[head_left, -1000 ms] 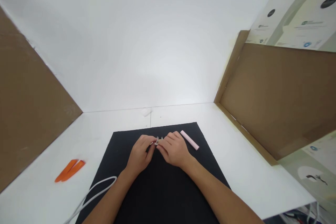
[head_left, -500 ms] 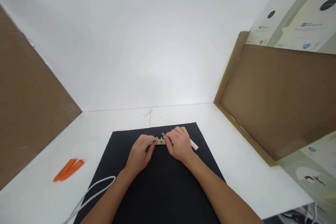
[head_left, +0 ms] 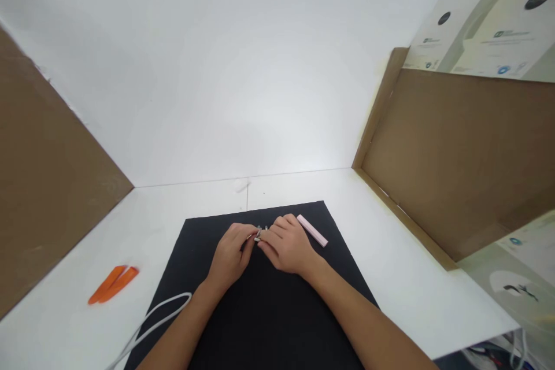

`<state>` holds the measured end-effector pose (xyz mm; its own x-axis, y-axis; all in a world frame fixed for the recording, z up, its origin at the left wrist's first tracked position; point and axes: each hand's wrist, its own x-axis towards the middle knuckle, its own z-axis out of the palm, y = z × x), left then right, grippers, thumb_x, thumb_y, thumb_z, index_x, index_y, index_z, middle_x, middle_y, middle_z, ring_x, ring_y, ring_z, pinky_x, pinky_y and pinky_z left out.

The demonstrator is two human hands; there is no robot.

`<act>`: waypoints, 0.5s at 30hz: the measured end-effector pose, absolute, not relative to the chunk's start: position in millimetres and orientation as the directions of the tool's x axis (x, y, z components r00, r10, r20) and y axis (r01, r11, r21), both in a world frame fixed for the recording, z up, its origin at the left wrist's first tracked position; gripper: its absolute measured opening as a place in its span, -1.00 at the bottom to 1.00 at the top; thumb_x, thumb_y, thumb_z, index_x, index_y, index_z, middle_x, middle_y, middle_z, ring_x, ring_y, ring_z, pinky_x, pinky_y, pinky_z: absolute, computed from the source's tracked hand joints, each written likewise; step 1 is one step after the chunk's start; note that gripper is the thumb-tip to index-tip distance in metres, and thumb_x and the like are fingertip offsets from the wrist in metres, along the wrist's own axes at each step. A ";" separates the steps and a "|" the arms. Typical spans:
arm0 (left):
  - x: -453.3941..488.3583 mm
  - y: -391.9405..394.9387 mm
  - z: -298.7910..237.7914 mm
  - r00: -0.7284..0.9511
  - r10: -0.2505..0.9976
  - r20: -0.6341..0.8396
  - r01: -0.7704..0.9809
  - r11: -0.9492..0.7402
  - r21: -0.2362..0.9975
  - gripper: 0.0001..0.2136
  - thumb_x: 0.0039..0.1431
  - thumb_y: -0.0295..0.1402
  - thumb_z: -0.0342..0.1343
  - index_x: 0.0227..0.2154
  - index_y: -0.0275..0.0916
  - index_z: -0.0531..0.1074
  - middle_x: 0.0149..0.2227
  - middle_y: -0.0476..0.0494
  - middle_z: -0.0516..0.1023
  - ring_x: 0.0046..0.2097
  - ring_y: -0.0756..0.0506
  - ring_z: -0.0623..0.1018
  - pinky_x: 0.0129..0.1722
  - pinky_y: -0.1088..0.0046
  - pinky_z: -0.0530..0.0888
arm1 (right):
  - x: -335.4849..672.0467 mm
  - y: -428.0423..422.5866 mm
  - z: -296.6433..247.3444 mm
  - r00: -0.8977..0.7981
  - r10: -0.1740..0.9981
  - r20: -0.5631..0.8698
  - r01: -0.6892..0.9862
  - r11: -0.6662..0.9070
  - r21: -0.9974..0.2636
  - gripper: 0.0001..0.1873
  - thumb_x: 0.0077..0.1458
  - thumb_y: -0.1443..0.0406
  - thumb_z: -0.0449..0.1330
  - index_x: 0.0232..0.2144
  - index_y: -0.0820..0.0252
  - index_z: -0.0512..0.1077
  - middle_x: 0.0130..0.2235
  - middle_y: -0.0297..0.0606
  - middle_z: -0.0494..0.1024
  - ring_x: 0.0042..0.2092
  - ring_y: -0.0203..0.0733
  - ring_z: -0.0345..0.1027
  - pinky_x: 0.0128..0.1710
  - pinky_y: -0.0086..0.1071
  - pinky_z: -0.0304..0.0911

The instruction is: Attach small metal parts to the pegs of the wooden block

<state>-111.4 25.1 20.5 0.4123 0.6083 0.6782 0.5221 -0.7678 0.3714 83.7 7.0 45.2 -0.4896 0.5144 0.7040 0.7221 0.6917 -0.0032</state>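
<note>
Both hands meet over the far part of a black mat (head_left: 269,306). My left hand (head_left: 229,257) has its fingers curled and pinches a small silvery metal piece (head_left: 259,233). My right hand (head_left: 286,245) is closed against that same piece from the other side, fingertips touching those of the left hand. The piece is too small to name and mostly hidden by the fingers. A pale pink flat stick (head_left: 312,230) lies on the mat just right of my right hand.
Orange plastic pry tools (head_left: 113,284) lie on the white table at the left. A white cable (head_left: 151,324) loops at the mat's near left corner. Brown cardboard walls (head_left: 455,156) stand left and right, with printed boxes (head_left: 485,29) at the upper right.
Half a second ago my right hand was slightly further right, with a small tan part showing between the hands. It has come back against the left hand, covering that part and exposing the pink stick.
</note>
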 end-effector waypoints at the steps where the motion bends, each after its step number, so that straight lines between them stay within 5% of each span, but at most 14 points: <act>1: -111.5 25.2 20.5 0.411 0.612 0.676 0.524 -0.765 0.374 -0.84 0.30 -0.44 -0.04 -0.16 -0.20 0.42 -0.23 -0.15 0.54 -0.17 -0.10 0.48 -0.15 0.31 0.47 | 84.0 6.7 45.2 -0.465 0.525 0.713 0.736 0.676 -0.018 -0.83 0.24 0.28 0.09 -0.39 0.18 0.41 -0.47 -0.28 0.45 -0.34 -0.17 0.20 -0.30 -0.24 -0.03; 5: -111.5 25.0 21.0 0.415 0.621 0.665 0.527 -0.760 0.380 -0.85 0.30 -0.44 -0.02 -0.17 -0.20 0.42 -0.23 -0.14 0.54 -0.18 -0.09 0.47 -0.15 0.32 0.46 | 86.5 6.6 46.1 -0.352 0.575 0.739 0.777 0.620 -0.112 -0.77 0.21 0.33 0.08 -0.51 0.19 0.35 -0.51 -0.29 0.43 -0.36 -0.20 0.18 -0.29 -0.23 -0.03; 10: -111.2 24.9 20.9 0.418 0.611 0.672 0.517 -0.768 0.378 -0.86 0.30 -0.43 -0.03 -0.17 -0.21 0.42 -0.23 -0.15 0.54 -0.18 -0.09 0.49 -0.16 0.34 0.46 | 85.2 6.9 46.3 -0.496 0.514 0.699 0.688 0.724 -0.044 -0.83 0.22 0.30 0.07 -0.40 0.18 0.41 -0.47 -0.29 0.47 -0.34 -0.19 0.21 -0.28 -0.23 -0.01; 15: -111.7 25.6 18.9 0.421 0.627 0.656 0.526 -0.758 0.387 -0.86 0.29 -0.44 -0.01 -0.17 -0.20 0.42 -0.22 -0.14 0.53 -0.17 -0.10 0.49 -0.13 0.34 0.45 | 89.3 10.3 46.0 -0.264 0.614 0.744 0.797 0.574 -0.190 -0.78 0.23 0.32 0.07 -0.47 0.20 0.38 -0.47 -0.28 0.46 -0.33 -0.19 0.23 -0.24 -0.22 0.00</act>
<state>-111.7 25.6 18.9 0.4208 0.6268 0.6558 0.5256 -0.7576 0.3870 89.3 10.3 46.0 -0.2643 0.6140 0.7437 0.7968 0.5735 -0.1903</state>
